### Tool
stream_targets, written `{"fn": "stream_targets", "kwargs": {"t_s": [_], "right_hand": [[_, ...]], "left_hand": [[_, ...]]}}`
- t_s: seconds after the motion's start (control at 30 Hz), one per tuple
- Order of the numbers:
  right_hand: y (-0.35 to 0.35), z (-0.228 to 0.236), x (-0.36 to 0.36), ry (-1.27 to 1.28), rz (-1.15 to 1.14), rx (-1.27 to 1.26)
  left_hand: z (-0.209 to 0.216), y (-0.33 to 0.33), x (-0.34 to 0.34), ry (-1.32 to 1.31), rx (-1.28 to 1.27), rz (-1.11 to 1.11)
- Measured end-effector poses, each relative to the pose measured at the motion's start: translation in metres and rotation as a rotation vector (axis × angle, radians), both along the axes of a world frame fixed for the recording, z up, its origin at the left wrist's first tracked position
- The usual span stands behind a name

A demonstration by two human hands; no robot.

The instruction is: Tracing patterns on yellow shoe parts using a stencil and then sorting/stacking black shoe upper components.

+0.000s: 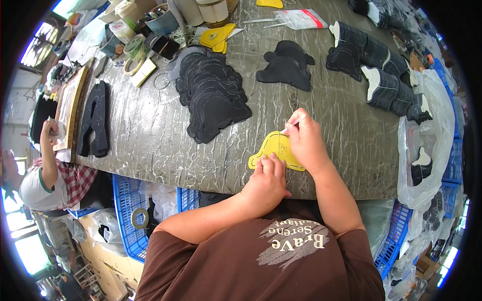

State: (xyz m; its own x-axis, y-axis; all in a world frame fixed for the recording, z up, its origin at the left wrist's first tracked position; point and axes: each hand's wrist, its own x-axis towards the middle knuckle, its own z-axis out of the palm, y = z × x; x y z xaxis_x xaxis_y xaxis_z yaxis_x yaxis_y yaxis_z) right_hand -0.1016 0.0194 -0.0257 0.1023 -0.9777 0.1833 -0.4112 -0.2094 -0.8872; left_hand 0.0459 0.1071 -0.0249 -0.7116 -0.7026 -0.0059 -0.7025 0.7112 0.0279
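A yellow template with slots near its edge lies on the table in front of me. My left hand presses on its lower part with the fingers laid over it. Pinched in my right hand is a slim white marking pen, its tip at the template's upper edge. Whether a dark piece lies under the template I cannot tell. Beyond, to the left, is a fanned pile of black cut pieces with pale outlines. A few more black pieces lie straight ahead.
Bundled dark pieces sit at the right, beside a clear plastic bag. Tubs, tape rolls and another yellow template stand far left. Black strips lie left. Blue baskets are below the table edge; a co-worker's arm is far left.
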Motion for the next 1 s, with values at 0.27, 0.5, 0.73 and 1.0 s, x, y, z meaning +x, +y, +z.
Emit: {"fn": "stream_targets", "kwargs": {"t_s": [0.27, 0.5, 0.73, 1.0], "right_hand": [[0.003, 0.002, -0.002, 0.02, 0.014, 0.0], [0.005, -0.004, -0.006, 0.008, 0.025, -0.066], [0.005, -0.006, -0.008, 0.09, 0.023, -0.096], [0.01, -0.01, -0.016, 0.021, -0.002, -0.121]], "left_hand": [[0.003, 0.001, -0.001, -0.023, 0.005, 0.002], [0.003, 0.0, -0.001, -0.021, 0.003, 0.0], [0.002, 0.0, 0.0, -0.013, 0.001, 0.001], [0.002, 0.0, -0.001, -0.025, 0.01, 0.008]]}}
